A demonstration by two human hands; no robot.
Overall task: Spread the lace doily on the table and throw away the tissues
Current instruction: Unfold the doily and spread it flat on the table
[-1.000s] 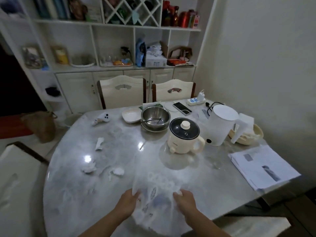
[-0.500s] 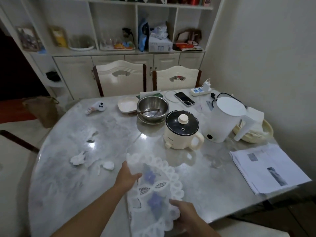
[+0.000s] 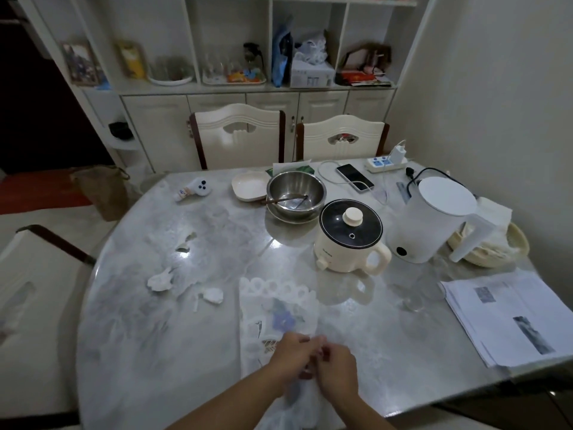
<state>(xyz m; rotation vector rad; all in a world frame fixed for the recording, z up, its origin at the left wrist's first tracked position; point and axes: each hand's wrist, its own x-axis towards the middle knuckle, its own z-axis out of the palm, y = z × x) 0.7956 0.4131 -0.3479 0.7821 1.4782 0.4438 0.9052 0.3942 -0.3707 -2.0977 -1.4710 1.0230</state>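
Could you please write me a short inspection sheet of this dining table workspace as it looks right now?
Surface: marble-look table, glossy, with light glare.
Job's things: lace doily lying in a narrow strip at the near edge, not fully spread; three crumpled tissues on the table to its left.
Clutter: steel bowl, small electric pot, white kettle, printed papers, phone.
Hands: left hand and right hand close together on the doily.
Cables: power strip with a charger plugged in; white cable to the phone; black kettle cord.
Surroundings: two chairs, shelving behind.
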